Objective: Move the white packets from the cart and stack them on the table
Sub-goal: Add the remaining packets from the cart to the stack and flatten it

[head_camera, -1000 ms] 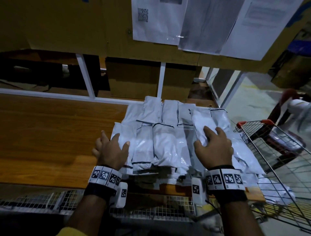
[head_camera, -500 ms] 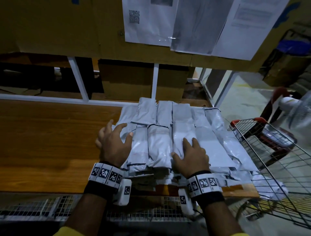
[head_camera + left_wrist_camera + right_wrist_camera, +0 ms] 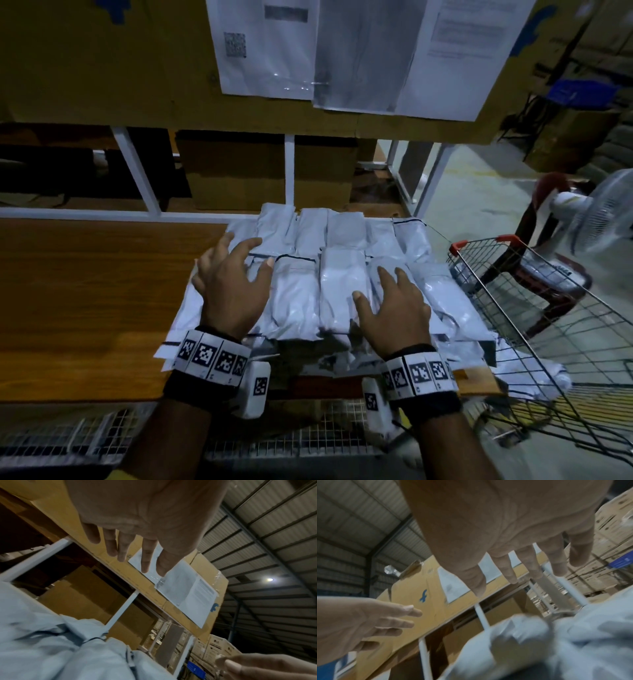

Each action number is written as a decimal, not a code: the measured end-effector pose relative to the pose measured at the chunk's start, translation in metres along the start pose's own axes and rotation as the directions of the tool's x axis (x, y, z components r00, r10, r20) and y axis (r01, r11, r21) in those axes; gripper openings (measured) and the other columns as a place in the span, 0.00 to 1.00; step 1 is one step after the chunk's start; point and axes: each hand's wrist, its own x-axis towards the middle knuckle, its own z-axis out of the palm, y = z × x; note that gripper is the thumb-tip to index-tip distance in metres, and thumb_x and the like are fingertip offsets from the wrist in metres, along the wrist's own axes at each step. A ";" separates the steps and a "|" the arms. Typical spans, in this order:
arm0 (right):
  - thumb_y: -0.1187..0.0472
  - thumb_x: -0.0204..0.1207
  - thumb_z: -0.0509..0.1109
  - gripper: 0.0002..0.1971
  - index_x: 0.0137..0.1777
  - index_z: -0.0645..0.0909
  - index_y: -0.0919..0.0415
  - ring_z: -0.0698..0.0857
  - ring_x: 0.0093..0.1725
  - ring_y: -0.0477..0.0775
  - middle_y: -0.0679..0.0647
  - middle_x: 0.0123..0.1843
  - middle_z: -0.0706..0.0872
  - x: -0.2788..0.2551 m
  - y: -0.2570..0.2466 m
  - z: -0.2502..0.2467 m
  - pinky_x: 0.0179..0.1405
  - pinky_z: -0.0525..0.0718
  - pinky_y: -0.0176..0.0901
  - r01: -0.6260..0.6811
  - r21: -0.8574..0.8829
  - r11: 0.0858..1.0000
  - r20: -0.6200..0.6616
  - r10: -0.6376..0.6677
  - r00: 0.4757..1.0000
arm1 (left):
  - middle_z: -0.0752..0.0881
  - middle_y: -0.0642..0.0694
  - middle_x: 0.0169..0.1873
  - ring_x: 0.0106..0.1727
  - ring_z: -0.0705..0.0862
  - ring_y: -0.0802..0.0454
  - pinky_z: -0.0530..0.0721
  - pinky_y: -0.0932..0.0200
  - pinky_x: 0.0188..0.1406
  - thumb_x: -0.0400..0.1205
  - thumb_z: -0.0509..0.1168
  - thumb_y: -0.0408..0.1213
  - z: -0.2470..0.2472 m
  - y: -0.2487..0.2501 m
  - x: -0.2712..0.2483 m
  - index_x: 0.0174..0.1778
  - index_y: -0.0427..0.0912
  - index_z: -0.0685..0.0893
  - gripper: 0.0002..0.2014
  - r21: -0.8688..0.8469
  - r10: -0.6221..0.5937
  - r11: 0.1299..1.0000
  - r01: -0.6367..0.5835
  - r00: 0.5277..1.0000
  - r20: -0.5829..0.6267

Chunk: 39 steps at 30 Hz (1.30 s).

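A pile of white packets [image 3: 298, 294] lies in rows at the right end of the wooden table [image 3: 85, 308]. My left hand [image 3: 239, 260] is over the pile's left side, fingers spread and straight, holding nothing. In the left wrist view the left hand [image 3: 137, 547] is lifted clear above the packets [image 3: 51, 642]. My right hand [image 3: 380, 291] lies flat over the pile's right half, fingers straight. Whether it touches, I cannot tell. The right wrist view shows its empty palm [image 3: 513, 563] above packets [image 3: 556, 642]. The wire cart [image 3: 548, 342] stands right of the table with a white packet [image 3: 534, 377] inside.
A fan [image 3: 599, 219] and a red chair [image 3: 548, 274] stand beyond the cart. Cardboard boxes [image 3: 233, 171] sit behind a white frame [image 3: 289, 171] at the table's back. Papers [image 3: 342, 51] hang on the cardboard panel above. A wire mesh shelf [image 3: 291, 442] lies under the table's front edge.
My right hand slid left from the pile's right side toward its middle, closing up the top packets. My left hand lifted off the pile's left edge and spread its fingers.
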 end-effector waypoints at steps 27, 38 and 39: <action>0.45 0.77 0.72 0.26 0.73 0.79 0.54 0.76 0.71 0.66 0.60 0.72 0.79 -0.009 0.422 -0.161 0.70 0.75 0.62 -0.369 0.196 0.908 -0.324 0.415 0.850 | 0.75 0.51 0.76 0.77 0.67 0.45 0.65 0.47 0.76 0.81 0.66 0.55 0.305 0.394 -0.110 0.70 0.59 0.82 0.21 -0.258 0.540 0.840 -0.478 0.787 0.298; 0.39 0.79 0.64 0.29 0.77 0.74 0.49 0.72 0.76 0.62 0.55 0.77 0.74 0.109 0.492 -0.135 0.74 0.74 0.61 -0.550 0.181 0.815 -0.198 0.578 0.792 | 0.86 0.46 0.66 0.68 0.81 0.39 0.77 0.41 0.70 0.79 0.62 0.64 0.505 0.512 0.013 0.69 0.55 0.82 0.26 0.038 0.578 0.497 -0.867 0.363 0.731; 0.39 0.79 0.64 0.29 0.77 0.75 0.49 0.72 0.76 0.63 0.56 0.77 0.74 0.120 0.500 -0.129 0.74 0.74 0.61 -0.562 0.176 0.808 -0.177 0.588 0.789 | 0.86 0.45 0.65 0.67 0.82 0.39 0.79 0.42 0.68 0.80 0.64 0.63 0.526 0.513 0.019 0.68 0.54 0.83 0.25 0.064 0.539 0.447 -0.892 0.326 0.777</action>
